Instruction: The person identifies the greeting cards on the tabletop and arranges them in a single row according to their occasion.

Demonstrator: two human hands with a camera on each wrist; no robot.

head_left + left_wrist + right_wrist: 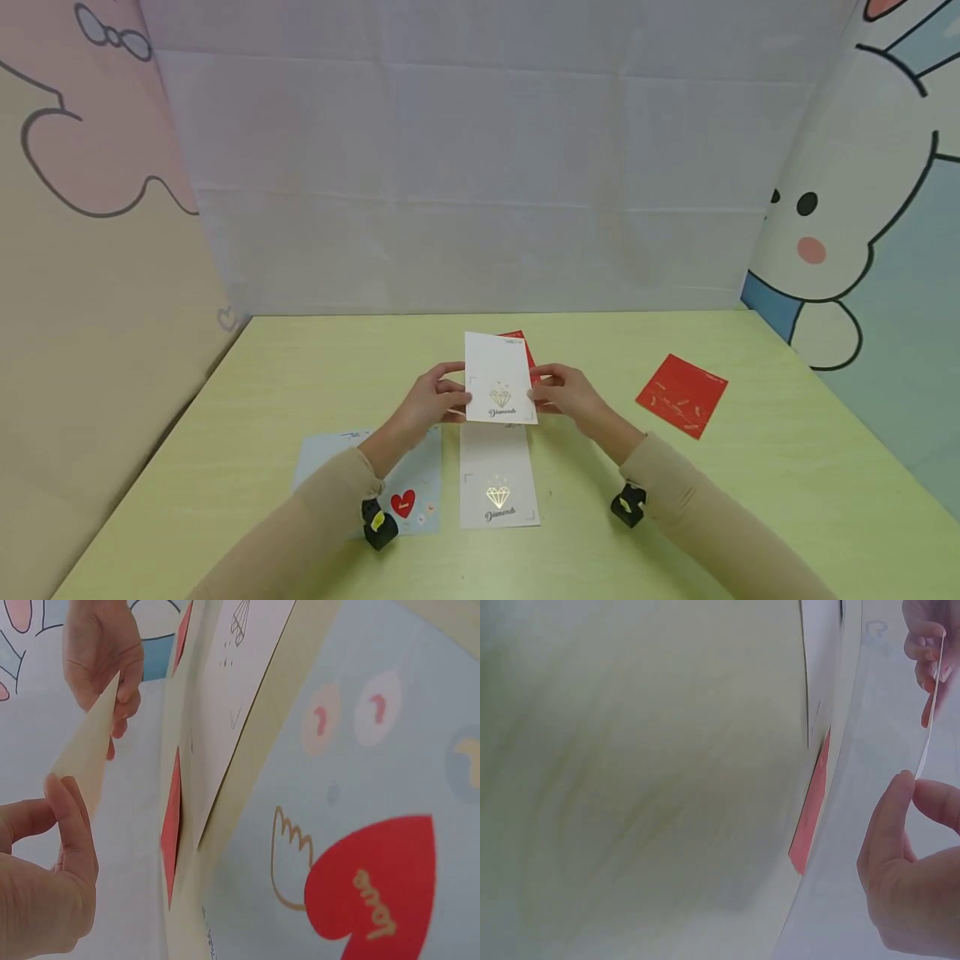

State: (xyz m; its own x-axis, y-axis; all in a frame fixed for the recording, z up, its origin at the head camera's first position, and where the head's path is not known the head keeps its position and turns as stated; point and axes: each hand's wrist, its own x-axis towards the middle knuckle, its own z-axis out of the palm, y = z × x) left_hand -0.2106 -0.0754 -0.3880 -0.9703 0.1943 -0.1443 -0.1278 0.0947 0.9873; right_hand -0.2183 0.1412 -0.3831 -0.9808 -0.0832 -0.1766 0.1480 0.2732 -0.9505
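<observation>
Between both hands, above the table, a white card [491, 367] with a gold diamond and the word "Diamonds" is held up. My left hand [429, 404] pinches its left edge, while my right hand [573, 396] pinches the right edge. Seen from the left wrist, the raised card [84, 754] is nearly edge-on between thumb and fingers. In the right wrist view it shows as a thin strip. A matching white card [498, 475] lies on the table just below it. Partly hidden behind the held card is a red card [529, 350].
A light blue card [423, 521] with a red heart lies at the left, partly covered by my left arm. Another red card [682, 396] lies turned at an angle on the right of the table [750, 500]. A white sheet [487, 183] hangs behind, between patterned side panels.
</observation>
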